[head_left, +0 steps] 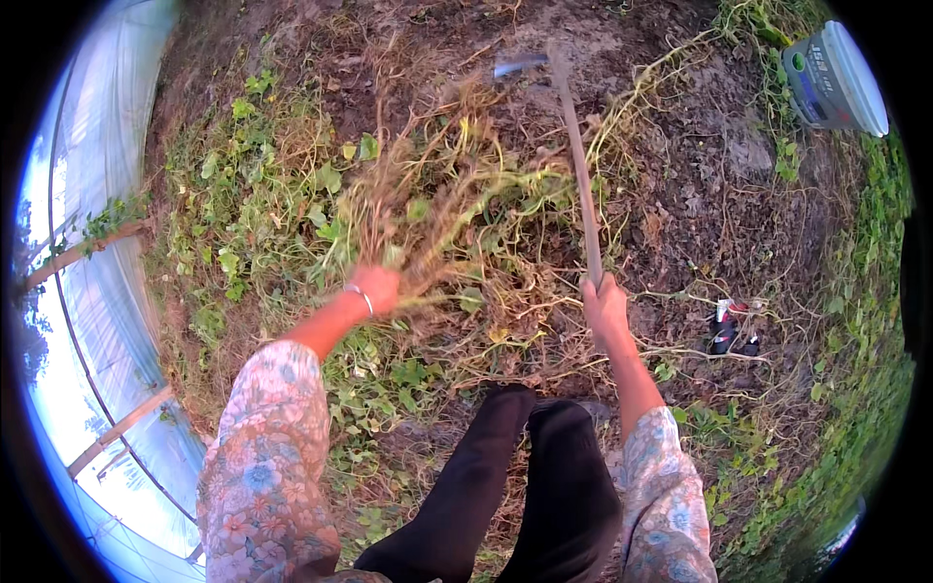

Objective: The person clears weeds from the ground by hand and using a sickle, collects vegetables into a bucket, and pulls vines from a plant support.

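My left hand (375, 291), with a bracelet at the wrist, is closed around a bundle of dry and green vines (386, 197) that blurs with motion. In my right hand (606, 310) is the lower end of a long wooden handle (579, 167). The handle points away from me. At its far end a metal blade (519, 65) sticks out to the left over bare soil; blur hides whether it is a hoe or a sickle. Tangled vine stems (525, 284) cover the ground between my hands. Some stems stretch to the upper right.
A grey plastic bucket (816, 80) with a white top stands tilted in view at the upper right. Small black and red objects (725, 331) lie among stems on the right. Plastic sheeting (109, 146) on wooden poles (120, 430) walls the left side. Green weeds (867, 306) edge the right.
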{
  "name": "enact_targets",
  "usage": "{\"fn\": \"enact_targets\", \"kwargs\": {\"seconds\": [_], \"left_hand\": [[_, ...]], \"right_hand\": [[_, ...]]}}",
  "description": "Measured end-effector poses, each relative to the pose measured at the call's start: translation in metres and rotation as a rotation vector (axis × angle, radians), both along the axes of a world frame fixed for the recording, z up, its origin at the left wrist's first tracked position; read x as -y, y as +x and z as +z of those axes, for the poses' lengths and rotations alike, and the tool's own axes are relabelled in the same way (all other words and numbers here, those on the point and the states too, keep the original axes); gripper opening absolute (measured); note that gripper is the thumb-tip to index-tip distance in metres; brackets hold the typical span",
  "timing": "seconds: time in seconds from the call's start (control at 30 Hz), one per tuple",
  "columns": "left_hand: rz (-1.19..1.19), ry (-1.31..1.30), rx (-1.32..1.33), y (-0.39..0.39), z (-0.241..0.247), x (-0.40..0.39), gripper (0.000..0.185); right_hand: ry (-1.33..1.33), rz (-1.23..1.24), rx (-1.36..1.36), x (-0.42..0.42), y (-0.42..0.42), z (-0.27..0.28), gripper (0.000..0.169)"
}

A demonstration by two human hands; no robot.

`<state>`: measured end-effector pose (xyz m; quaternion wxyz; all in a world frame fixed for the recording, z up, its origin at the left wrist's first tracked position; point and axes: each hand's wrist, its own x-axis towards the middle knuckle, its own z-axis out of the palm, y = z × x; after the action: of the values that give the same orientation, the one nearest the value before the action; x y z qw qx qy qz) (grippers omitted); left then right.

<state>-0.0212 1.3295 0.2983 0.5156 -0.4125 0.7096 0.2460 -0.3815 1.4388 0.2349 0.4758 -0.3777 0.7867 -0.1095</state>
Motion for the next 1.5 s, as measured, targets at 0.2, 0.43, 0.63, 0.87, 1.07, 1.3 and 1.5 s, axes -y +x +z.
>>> {"fn": "enact_targets", "kwargs": {"seconds": [0.2,0.43,0.63,0.87,1.07,1.3,1.5], "left_hand": [[0.257,0.117,-0.16,-0.019,0.022,-0.133,0.042],[0.392,-0.544,-0.435,-0.074,0.041,-0.063,0.046],[0.057,-0.727,-0.312,-0.111,0.036,0.04,0.025],[0.299,-0.486,-0.811,-0.193,-0.087,0.138,0.024],[0.419,-0.903,-0.855,-0.187,-0.221,0.247,0.04],[0.493,-0.862,-0.131,-0.129,-0.255,0.318,0.043],[0.284,-0.584,-0.089,-0.114,-0.256,0.318,0.028]], "right_hand": [[0.067,0.054,0.02,-0.156,-0.019,0.049,0.041],[0.011,-0.851,0.563,-0.107,-0.002,0.121,0.022],[0.048,-1.006,0.6,-0.104,0.01,0.124,0.02],[0.29,-1.063,0.548,-0.121,0.004,0.082,0.021],[0.32,-1.126,0.574,-0.106,0.015,0.057,0.018],[0.485,-1.172,0.583,-0.075,0.029,0.05,0.019],[0.487,-1.201,0.631,-0.061,0.045,0.045,0.019]]}}
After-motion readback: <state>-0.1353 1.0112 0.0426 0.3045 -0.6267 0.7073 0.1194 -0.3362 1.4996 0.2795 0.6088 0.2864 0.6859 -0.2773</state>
